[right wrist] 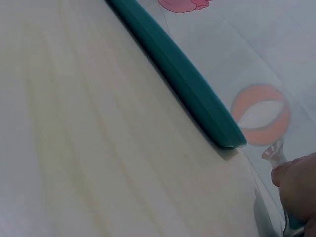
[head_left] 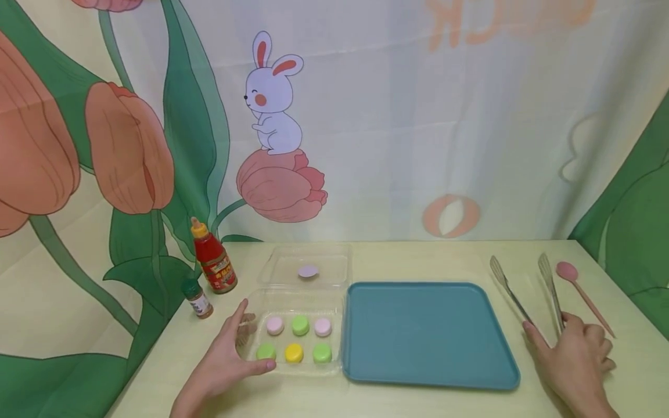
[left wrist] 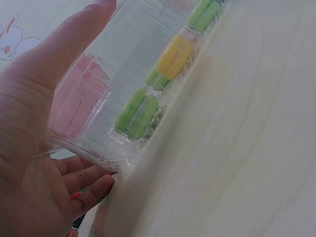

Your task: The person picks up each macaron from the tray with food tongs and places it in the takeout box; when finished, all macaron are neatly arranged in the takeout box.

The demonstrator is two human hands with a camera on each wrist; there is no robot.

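A clear plastic box (head_left: 300,371) with its lid folded back holds several macarons: pink (head_left: 274,325), green (head_left: 300,325) and yellow (head_left: 294,352). My left hand (head_left: 255,335) grips the box's left end, thumb at the front corner and fingers along the side wall. Up close, the thumb (left wrist: 64,44) lies against the clear box wall (left wrist: 98,98), beside a green macaron (left wrist: 138,113). My right hand (head_left: 564,339) rests on the table right of the teal tray (head_left: 425,331), its fingers curled over the joined end of the metal tongs (head_left: 514,296). The right wrist view shows a fingertip (right wrist: 296,190) by the tray's edge (right wrist: 177,69).
A red sauce bottle (head_left: 213,264) and a small spice jar (head_left: 198,298) stand left of the box. A pink spoon (head_left: 580,293) lies right of the tongs. A printed curtain hangs behind the table. The table's right edge is close to the spoon.
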